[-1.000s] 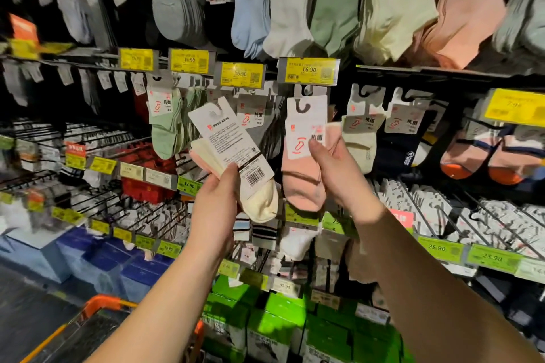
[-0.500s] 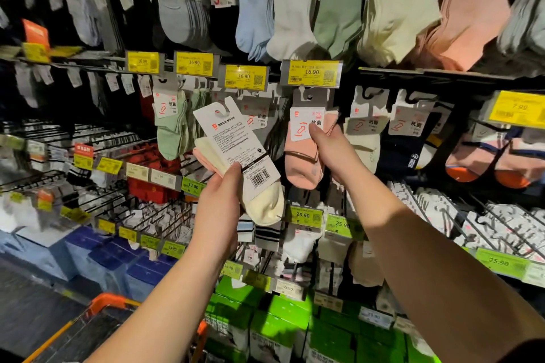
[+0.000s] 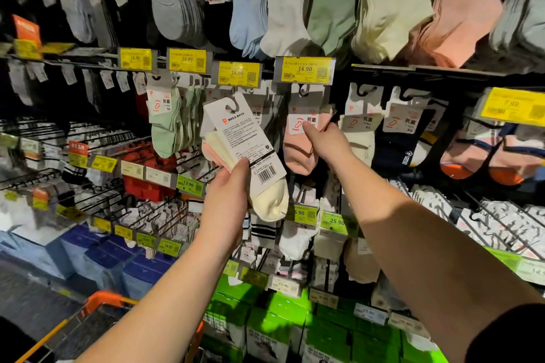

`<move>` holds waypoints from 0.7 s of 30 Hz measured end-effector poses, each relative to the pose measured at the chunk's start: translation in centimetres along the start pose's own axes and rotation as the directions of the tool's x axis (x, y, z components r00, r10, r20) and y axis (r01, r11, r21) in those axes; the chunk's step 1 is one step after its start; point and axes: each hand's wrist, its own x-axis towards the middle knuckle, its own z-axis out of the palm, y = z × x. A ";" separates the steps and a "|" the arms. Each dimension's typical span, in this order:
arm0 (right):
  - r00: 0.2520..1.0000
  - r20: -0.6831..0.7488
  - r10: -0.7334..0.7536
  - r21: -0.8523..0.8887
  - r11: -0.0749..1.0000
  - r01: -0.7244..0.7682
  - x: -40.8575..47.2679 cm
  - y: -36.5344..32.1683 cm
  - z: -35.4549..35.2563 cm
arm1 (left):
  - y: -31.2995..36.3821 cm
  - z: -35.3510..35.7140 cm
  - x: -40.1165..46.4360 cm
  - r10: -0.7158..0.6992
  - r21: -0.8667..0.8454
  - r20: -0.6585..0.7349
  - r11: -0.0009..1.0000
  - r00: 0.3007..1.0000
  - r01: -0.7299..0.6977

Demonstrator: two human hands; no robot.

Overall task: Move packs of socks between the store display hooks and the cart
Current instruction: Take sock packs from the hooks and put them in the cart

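Observation:
My left hand point(image 3: 227, 194) grips a cream sock pack point(image 3: 269, 199) with its white barcode card turned toward me, held in front of the display. My right hand point(image 3: 327, 143) pinches a pink sock pack point(image 3: 298, 150) by its white label. That pack hangs on a display hook point(image 3: 303, 91) under a yellow 16.90 price tag point(image 3: 303, 69). The orange-rimmed cart point(image 3: 100, 302) shows at the bottom left, below my left forearm.
Green sock packs point(image 3: 165, 127) hang left of my left hand, cream and navy packs point(image 3: 362, 132) right of the pink one. Rows of wire hooks point(image 3: 97, 138) jut out at mid-left. Green boxes point(image 3: 274, 324) and blue boxes point(image 3: 97, 256) fill the lower shelves.
My right hand carried the pink pack up and back onto the hook under the 16.90 tag. The left hand with the cream pack stayed about where it was.

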 end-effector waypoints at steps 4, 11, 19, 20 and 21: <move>0.995 -0.080 0.063 0.009 0.998 -0.062 -2.6 0.9 -0.4 | 0.0 0.0 0.0 0.010 0.038 0.002 0.999 1.000 -0.010; 0.977 -0.078 -0.198 0.279 0.937 0.212 -13.3 2.1 1.2 | -0.5 0.3 -0.1 0.037 0.194 -0.006 0.980 0.999 -0.035; 0.928 0.107 -0.357 0.281 0.906 0.317 -15.4 4.2 4.3 | -2.1 1.6 -0.9 0.011 0.239 0.201 0.969 0.980 -0.060; 0.931 0.129 -0.341 0.348 0.895 0.279 -15.3 4.1 4.2 | -2.2 1.7 -0.9 -0.007 0.239 0.233 0.970 0.973 -0.050; 0.939 0.140 -0.314 0.393 0.888 0.238 -15.3 3.9 4.1 | -2.4 1.9 -1.0 -0.021 0.238 0.266 0.970 0.964 -0.045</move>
